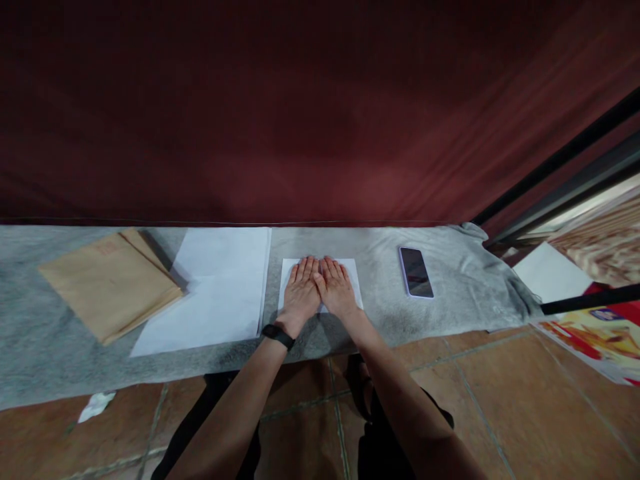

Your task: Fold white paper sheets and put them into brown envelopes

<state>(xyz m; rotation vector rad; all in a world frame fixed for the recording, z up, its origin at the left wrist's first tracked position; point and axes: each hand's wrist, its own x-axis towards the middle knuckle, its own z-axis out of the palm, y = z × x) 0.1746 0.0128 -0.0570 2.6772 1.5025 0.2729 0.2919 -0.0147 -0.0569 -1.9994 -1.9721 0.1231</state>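
Both palms lie flat, side by side, on a small white sheet of paper [354, 277] in the middle of the grey cloth. My left hand [303, 291], with a black band at the wrist, has its fingers stretched out over the paper's left part. Just to its right, my right hand [336, 288] presses down the same way, its thumb meeting the left hand. Most of the paper is hidden under the hands. Left of them is a stack of larger white paper sheets [220, 287], and brown paper envelopes [113, 283] overlap its left edge.
A phone [417, 273] lies on the grey cloth [380, 320] to the right. Behind the cloth rises a dark red fabric panel [320, 133]. Black bars [590, 300] and a printed carton [605, 337] are at the far right. Crumpled tissue [97, 405] lies on the tiled floor.
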